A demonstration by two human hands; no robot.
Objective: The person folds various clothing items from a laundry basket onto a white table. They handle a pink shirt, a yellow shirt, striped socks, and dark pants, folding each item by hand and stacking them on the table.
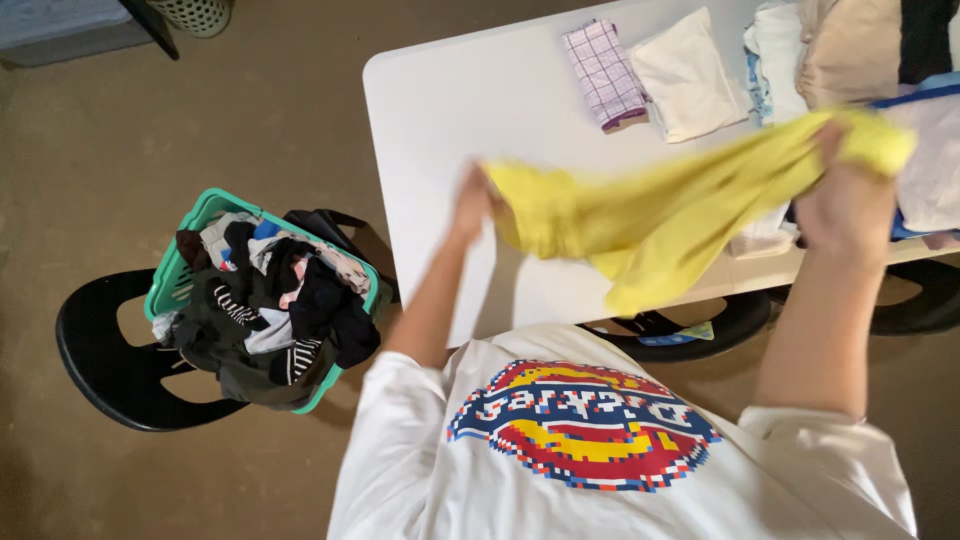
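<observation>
The person is stretching a yellow shirt over the white table, its long axis running between both fists. The left hand is clutching its lower end, the right hand bunching the higher end.

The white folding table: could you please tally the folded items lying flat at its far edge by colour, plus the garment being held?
Purple-and-white checked folded cloth: 1
Cream folded cloth: 1
Yellow garment, held over the white folding table between left hand and right hand: 1
Total: 3
The stacked pile at the right edge is too overlapped to count.
</observation>
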